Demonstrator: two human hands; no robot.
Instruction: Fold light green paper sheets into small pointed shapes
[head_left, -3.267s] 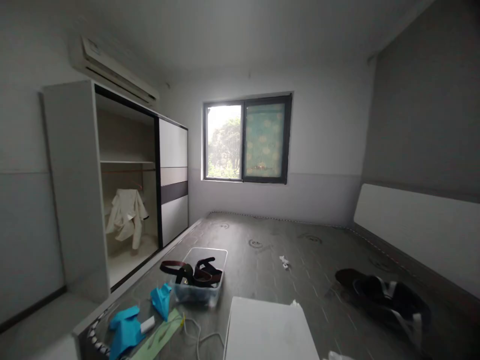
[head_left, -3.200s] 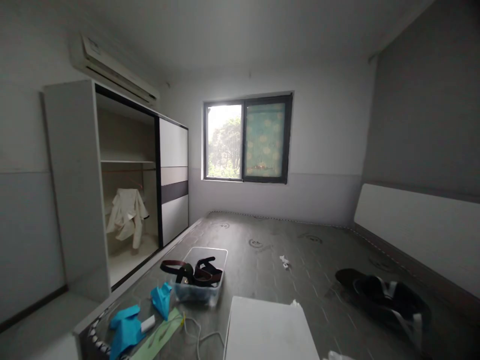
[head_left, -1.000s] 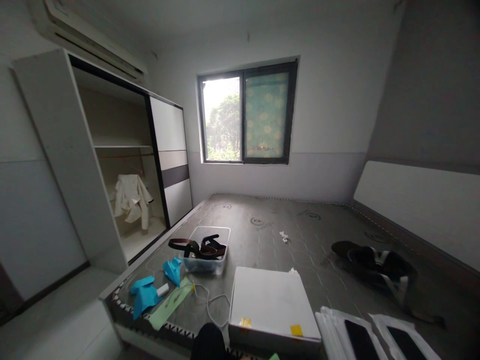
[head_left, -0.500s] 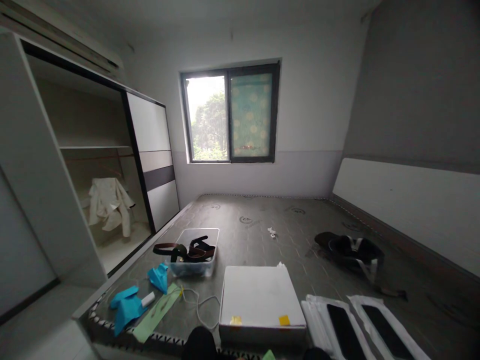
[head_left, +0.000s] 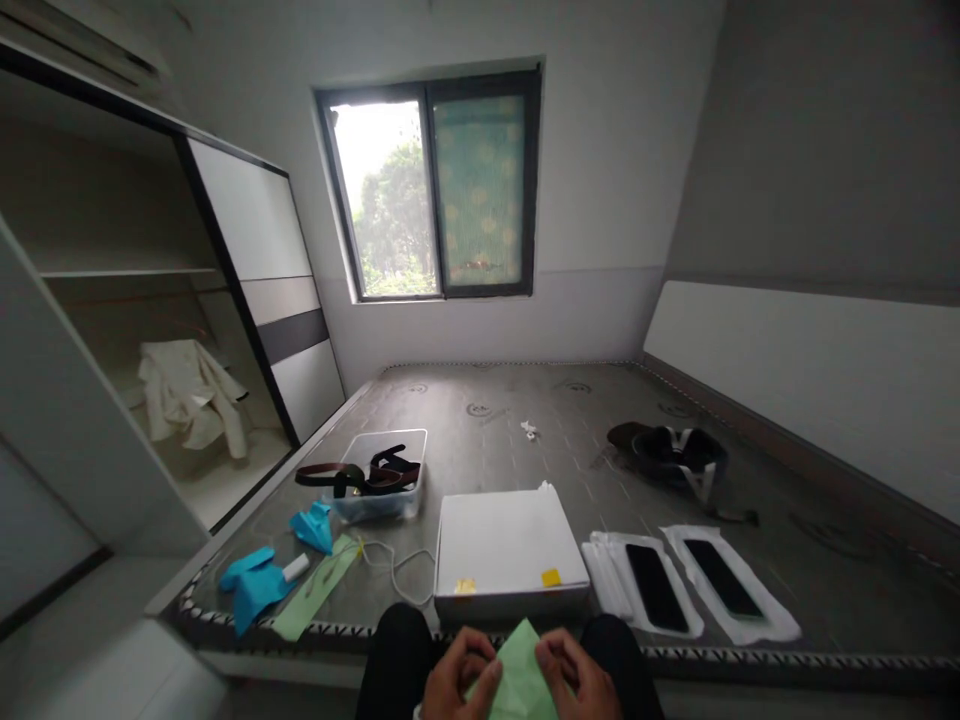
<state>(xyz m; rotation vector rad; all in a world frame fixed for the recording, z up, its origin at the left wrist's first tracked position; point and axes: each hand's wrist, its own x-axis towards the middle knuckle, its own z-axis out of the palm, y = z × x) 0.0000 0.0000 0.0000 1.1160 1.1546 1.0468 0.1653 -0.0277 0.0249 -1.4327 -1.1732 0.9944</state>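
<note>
Between my knees, at the bottom of the view, is a folded piece of light green paper (head_left: 523, 675) with a pointed top. My left hand (head_left: 463, 675) pinches its left side between thumb and fingers. On its right edge, my right hand (head_left: 574, 675) grips it the same way. The paper's lower part is cut off by the frame. Just beyond my hands sits a closed white box (head_left: 511, 540) with two yellow tabs on its front edge.
Left on the mattress (head_left: 480, 385) lie a green strip (head_left: 319, 590), blue folded paper (head_left: 259, 592), a white cable (head_left: 401, 570) and a clear bin (head_left: 375, 507) holding belts (head_left: 390, 480). Rightward are two dark phone-like slabs (head_left: 654, 588) on white wrapping and a dark cap (head_left: 675, 455).
The view has tipped down and shifted slightly right. Both my hands and the green paper, earlier almost wholly below the frame, now show. The things on the mattress look unmoved.
</note>
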